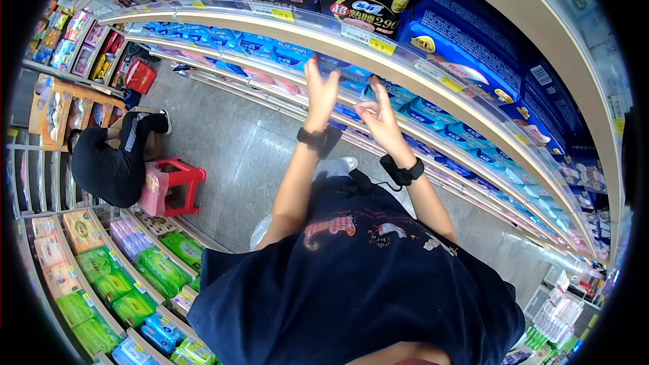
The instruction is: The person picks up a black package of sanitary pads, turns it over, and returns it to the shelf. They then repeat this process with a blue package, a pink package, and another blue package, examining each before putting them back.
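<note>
Blue packs (289,54) sit rowed at twelve o'clock, likely for easy reach; left hand (321,94) and right hand (384,124) half-spread, empty.

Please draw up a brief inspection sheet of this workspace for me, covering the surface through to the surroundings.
Surface: wooden-edged shelf with price labels along its front.
Job's things: blue packs on the level below, nearest the hands.
Clutter: red stool on the grey floor.
Hands: left hand and right hand open, neither visibly holding anything; contact with packs cannot be told.
Cables: black cord near the right wristband.
Surroundings: another person by the stool; stocked shelving with green packs.
</note>
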Action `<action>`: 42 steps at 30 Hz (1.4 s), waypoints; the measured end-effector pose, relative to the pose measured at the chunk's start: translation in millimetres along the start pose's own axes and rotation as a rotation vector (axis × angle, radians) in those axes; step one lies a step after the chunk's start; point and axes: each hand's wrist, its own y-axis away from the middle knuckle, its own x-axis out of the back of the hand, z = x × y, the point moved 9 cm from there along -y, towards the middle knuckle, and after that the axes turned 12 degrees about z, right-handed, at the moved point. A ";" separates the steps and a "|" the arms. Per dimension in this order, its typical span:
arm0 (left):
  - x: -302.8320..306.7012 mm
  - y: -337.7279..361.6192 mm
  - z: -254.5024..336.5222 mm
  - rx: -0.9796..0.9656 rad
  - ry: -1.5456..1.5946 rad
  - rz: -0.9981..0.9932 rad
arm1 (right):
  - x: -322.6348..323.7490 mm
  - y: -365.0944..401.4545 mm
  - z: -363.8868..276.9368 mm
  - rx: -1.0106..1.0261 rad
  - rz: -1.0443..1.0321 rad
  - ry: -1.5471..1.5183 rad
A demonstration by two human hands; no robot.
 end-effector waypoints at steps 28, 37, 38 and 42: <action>62.0 42.5 29.4 0.268 0.320 -0.547 | -1.3 16.9 -44.4 -0.034 0.116 -0.132; 62.7 69.9 45.7 0.484 0.256 -0.515 | 12.6 27.3 -40.3 -0.183 0.173 -0.040; 63.9 69.5 47.1 0.493 0.233 -0.477 | 12.8 28.0 -44.7 -0.167 0.118 0.000; 57.6 72.4 49.8 0.623 0.353 -0.465 | 14.5 44.2 -53.4 -0.151 -0.089 -0.060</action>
